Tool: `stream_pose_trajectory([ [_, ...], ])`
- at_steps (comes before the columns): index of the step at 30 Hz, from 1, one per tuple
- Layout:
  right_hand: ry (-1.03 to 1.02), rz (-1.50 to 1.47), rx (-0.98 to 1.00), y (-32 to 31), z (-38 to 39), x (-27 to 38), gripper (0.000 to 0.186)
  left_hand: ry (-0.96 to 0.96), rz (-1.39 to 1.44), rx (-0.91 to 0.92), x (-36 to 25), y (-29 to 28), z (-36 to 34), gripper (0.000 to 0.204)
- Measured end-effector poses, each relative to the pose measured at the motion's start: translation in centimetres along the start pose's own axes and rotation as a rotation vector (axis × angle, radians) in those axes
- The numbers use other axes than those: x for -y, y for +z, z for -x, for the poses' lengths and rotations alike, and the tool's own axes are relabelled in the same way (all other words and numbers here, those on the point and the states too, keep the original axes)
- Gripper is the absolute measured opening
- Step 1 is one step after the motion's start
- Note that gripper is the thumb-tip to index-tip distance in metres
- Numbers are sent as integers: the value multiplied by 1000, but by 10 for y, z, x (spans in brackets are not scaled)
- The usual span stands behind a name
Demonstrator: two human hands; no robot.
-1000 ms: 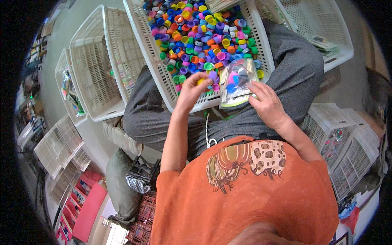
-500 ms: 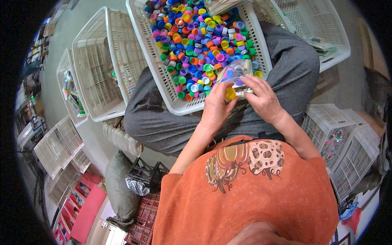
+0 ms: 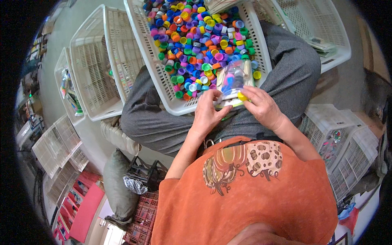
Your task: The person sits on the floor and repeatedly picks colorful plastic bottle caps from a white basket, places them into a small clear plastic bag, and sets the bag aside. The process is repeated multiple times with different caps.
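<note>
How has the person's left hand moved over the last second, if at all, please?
Yes. The left hand has drawn back from the caps inside the white basket to its near rim, and now pinches the clear bag.

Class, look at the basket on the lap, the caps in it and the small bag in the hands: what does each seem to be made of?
Basket: looks like rigid white plastic, matte, with moulded slotted walls.
Caps: probably hard plastic, in many bright colours and one round shape.
Bag: seems thin clear plastic film, glossy; caps show through it. The left hand and right hand hold it.
</note>
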State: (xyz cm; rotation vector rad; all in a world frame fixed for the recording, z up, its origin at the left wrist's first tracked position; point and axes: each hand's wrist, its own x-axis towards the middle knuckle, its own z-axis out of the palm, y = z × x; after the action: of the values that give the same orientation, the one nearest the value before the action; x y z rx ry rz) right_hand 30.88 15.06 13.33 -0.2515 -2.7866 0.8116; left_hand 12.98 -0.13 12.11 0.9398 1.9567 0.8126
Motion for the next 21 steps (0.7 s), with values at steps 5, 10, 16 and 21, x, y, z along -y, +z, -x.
stream_pose_trajectory([
  [5,-47,-47,87,2,4,-2,13,21,-93,8,8,17,1,52],
  [10,-61,-69,132,7,0,-2,10,83,-104,-104,0,29,-13,49],
  [16,-46,50,120,-2,-1,3,15,46,-78,-157,19,20,-15,44],
  [21,-15,119,99,-1,0,4,21,-5,-28,24,22,26,-21,40],
])
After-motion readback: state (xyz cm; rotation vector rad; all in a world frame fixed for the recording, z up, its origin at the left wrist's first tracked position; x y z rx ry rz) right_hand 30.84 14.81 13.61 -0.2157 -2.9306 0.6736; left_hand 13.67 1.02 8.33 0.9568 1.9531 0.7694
